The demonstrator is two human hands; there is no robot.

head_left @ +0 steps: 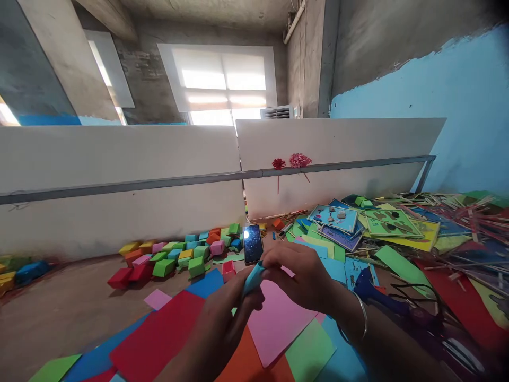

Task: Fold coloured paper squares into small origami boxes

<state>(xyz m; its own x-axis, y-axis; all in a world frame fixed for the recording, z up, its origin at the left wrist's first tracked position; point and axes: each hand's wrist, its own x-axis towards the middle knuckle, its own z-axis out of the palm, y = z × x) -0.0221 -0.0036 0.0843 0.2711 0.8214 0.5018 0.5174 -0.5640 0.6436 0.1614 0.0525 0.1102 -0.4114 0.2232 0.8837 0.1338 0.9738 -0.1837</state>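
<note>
Item under inspection: a small light-blue paper piece (253, 279), held up between the two hands, over the sheets of paper that cover the near middle of the brown surface (75, 302). The visible part is narrow, longer than wide, and tilted, its upper end leaning to the right. Its colour appears even and its finish matt; the face towards the viewer is smooth, with a darker patch at the upper end. The lower part is hidden by fingers, so the full shape and any folds there cannot be determined.

Left hand (226, 307): fingers closed around the lower part of the piece, gripping it. Right hand (296, 270): thumb and fingertips pinched at its upper end; the exact contact is partly covered. A bangle (363, 315) sits on the right wrist.

Surroundings: a pink sheet (280, 323) lies below the hands, partly overlapping an orange sheet (258, 358), with a red sheet (159, 334) to the left. A dark-screened phone (253, 244) stands just beyond the hands, towards the far edge. Coloured paper cubes (196, 267) are gathered left of it, near the white panels (191, 204) along that far edge.
</note>
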